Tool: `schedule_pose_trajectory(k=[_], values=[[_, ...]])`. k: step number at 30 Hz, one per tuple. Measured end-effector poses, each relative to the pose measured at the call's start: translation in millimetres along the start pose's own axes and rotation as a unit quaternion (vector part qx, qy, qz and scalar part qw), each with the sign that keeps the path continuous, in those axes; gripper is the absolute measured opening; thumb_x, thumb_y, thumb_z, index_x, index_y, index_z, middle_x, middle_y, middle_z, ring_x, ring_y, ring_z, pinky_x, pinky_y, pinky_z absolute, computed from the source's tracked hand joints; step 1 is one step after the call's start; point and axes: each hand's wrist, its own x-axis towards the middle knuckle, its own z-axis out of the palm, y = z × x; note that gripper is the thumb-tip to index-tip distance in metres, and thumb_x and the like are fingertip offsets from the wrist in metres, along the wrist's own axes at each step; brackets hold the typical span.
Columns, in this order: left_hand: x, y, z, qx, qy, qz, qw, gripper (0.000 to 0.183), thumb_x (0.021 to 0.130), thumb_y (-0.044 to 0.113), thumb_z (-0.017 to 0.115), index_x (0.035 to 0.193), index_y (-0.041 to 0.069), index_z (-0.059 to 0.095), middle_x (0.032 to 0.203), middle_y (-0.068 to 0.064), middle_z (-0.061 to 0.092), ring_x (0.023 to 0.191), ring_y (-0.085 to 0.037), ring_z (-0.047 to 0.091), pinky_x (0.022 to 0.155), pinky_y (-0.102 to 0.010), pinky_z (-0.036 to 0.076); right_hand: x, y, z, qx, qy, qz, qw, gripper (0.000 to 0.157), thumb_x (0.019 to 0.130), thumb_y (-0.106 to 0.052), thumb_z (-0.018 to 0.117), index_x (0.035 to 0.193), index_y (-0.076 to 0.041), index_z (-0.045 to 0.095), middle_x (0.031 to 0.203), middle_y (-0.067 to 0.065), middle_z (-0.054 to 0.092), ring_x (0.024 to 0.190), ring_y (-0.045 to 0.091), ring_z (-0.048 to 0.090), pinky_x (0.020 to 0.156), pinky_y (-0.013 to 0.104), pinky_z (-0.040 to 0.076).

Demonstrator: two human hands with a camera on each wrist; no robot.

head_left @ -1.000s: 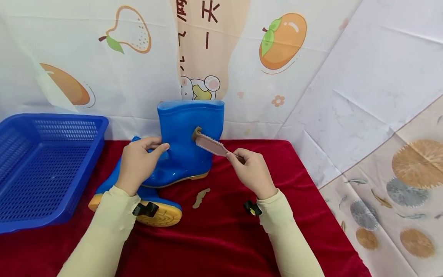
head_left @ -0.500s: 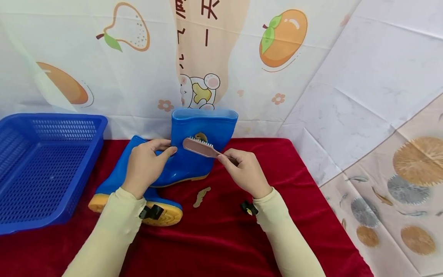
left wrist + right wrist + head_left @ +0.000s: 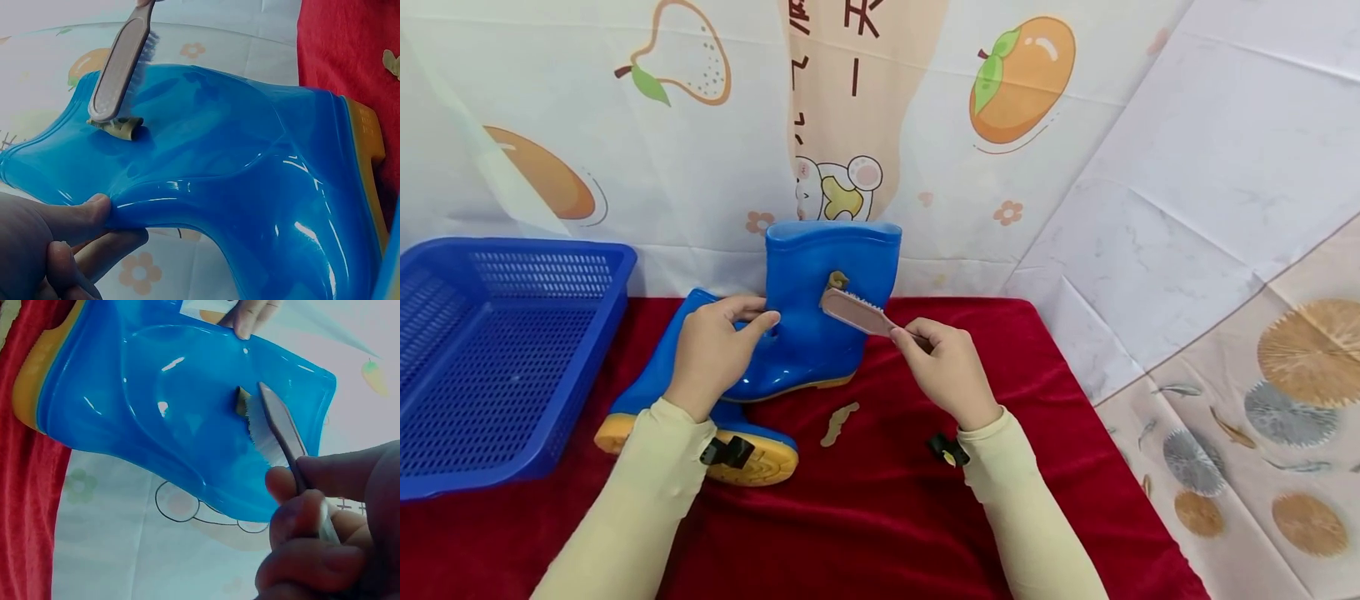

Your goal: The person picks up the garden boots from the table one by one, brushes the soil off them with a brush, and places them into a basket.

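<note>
A blue rubber boot stands on the red cloth, and my left hand pinches the front edge of its shaft between thumb and fingers. My right hand grips the handle of a brownish-pink brush. The brush's white bristles face the shaft, right at a curled brown patch stuck on it. In the left wrist view the brush head's tip overlaps that patch. Behind my left forearm lies a second blue boot on its side, its yellow sole toward me; my arm hides part of it.
A blue plastic basket with slotted walls stands at the left. On the red cloth, in front of the upright boot, lies a wavy brown strip. A fruit-printed curtain hangs close behind the boots.
The brush has swept left across the shaft and come back right, over the brown patch. The upright boot has shifted right, rocking on the way, with my left hand moving along with it.
</note>
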Motion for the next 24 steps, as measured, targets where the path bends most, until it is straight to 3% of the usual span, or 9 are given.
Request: schedule_pose_trajectory(k=[5,9,13,18,21,24], values=[[-0.5,1.3,1.1,0.000,-0.003,-0.003,1.0000,0.044,0.091,0.046,0.058,0.120,0.014,0.066,0.101,-0.005,0.072,0.073,-0.019,0.065,0.052,-0.032,0.048,-0.3,0.2,0.7,0.028,-0.010,-0.039,0.999,0.017,0.094,-0.037,0.058,0.087,-0.026,0.068,0.058,-0.007,0.046,0.050,0.012,0.039,0.044,0.025,0.033],[-2.4,6.8,1.6,0.008,0.000,0.002,1.0000,0.040,0.092,0.044,0.059,0.119,0.016,0.067,0.099,-0.003,0.072,0.074,-0.018,0.065,0.056,-0.034,0.050,0.6,-2.0,6.7,0.043,-0.018,-0.067,0.997,0.018,0.095,-0.037,0.057,0.092,-0.024,0.069,0.059,-0.006,0.045,0.050,0.011,0.039,0.044,0.026,0.033],[-4.2,9.6,1.5,0.015,0.001,0.003,0.9999,0.040,0.092,0.043,0.058,0.120,0.016,0.066,0.100,-0.004,0.072,0.082,-0.021,0.067,0.067,-0.039,0.053,0.4,-1.8,12.0,0.012,-0.024,-0.036,0.999,0.017,0.094,-0.036,0.058,0.091,-0.025,0.070,0.058,-0.007,0.045,0.049,0.010,0.038,0.044,0.026,0.034],[-3.0,6.9,1.7,0.012,-0.001,-0.001,0.9999,0.041,0.092,0.043,0.058,0.121,0.015,0.065,0.100,-0.004,0.072,0.084,-0.022,0.067,0.070,-0.042,0.054,0.1,1.3,13.2,-0.036,-0.065,0.005,0.997,0.014,0.093,-0.033,0.060,0.085,-0.027,0.069,0.057,-0.007,0.046,0.050,0.011,0.039,0.045,0.026,0.034],[-2.9,6.3,1.7,0.011,-0.002,-0.003,0.9999,0.041,0.092,0.044,0.058,0.121,0.016,0.065,0.100,-0.004,0.072,0.084,-0.022,0.067,0.069,-0.041,0.053,1.0,3.9,12.9,-0.032,-0.079,0.003,0.996,0.014,0.093,-0.033,0.060,0.083,-0.028,0.069,0.057,-0.008,0.047,0.050,0.010,0.039,0.045,0.026,0.034],[-3.0,5.9,1.7,0.011,-0.002,-0.002,0.9999,0.041,0.092,0.044,0.058,0.121,0.016,0.065,0.100,-0.004,0.072,0.082,-0.021,0.067,0.065,-0.037,0.052,2.4,7.1,12.5,0.003,-0.061,-0.023,0.998,0.015,0.093,-0.034,0.060,0.083,-0.027,0.069,0.057,-0.008,0.047,0.049,0.010,0.038,0.044,0.025,0.033]])
